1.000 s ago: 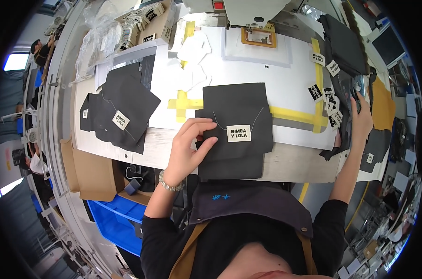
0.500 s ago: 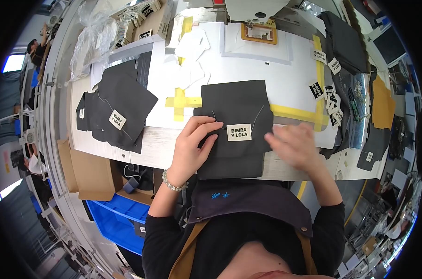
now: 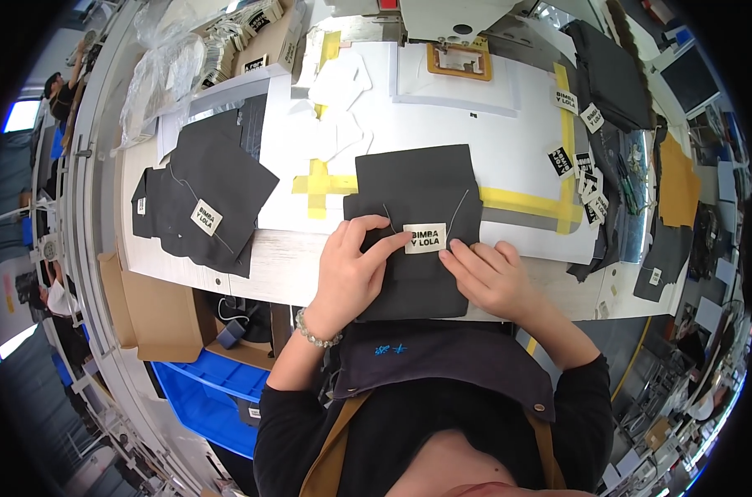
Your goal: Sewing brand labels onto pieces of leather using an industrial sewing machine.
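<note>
A folded piece of dark fabric [image 3: 417,174] lies on the white-covered table in front of me, with a white rectangular label [image 3: 425,236] and thin threads on it. My left hand [image 3: 355,265] is curled on the fabric, a fingertip holding the label's left edge. My right hand [image 3: 488,277] has bent fingers closed at the label's lower right corner. Further left, a stack of dark cut pieces [image 3: 227,174] carries another label and thread.
A sewing machine [image 3: 459,21] with an orange frame [image 3: 459,62] stands at the back. A box of labels [image 3: 272,50], plastic bags [image 3: 152,83], loose labels [image 3: 562,161], dark fabric [image 3: 608,74] and yellow tape surround the workspace. A blue bin [image 3: 198,402] sits below; co-workers appear far left.
My right hand has come from the pile at the far right to the label in the middle. My left hand has shifted slightly right, onto the label's edge.
</note>
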### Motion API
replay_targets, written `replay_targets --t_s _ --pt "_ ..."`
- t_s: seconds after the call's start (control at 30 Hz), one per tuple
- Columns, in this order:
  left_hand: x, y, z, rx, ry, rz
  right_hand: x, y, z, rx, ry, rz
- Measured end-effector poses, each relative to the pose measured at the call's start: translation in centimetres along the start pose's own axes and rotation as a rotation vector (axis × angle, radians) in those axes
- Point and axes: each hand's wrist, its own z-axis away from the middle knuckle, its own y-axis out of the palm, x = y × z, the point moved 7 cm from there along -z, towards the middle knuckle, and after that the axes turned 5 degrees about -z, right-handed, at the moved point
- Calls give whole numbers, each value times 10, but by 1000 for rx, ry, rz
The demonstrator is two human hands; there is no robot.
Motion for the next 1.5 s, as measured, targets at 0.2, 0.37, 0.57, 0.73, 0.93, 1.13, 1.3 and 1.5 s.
replay_targets --t_s 0.2,0.37,0.57,0.73,0.93,1.13,1.3,1.5 --pt "-9 8 -1 16 31 -129 5 0 -2 -3 -26 105" --pt "-11 10 1 51 1 -154 7 -3 0 16 -77 177" --pt "-16 0 -8 -134 -121 -280 -16 -1 -3 -26 29 -96" --pt "-23 11 -28 -68 -64 -134 -45 -1 -9 -37 231 -349" --pt "-18 20 -41 26 -82 -5 -67 -6 -13 -20 419 -274" --pt "-21 22 -45 114 -51 -44 -89 -8 -26 -60 576 -418" --pt "-30 17 -51 112 62 -110 -103 3 -33 -22 733 -725" --pt "-42 1 -100 15 182 -160 -127 -28 -37 -267 694 -714"
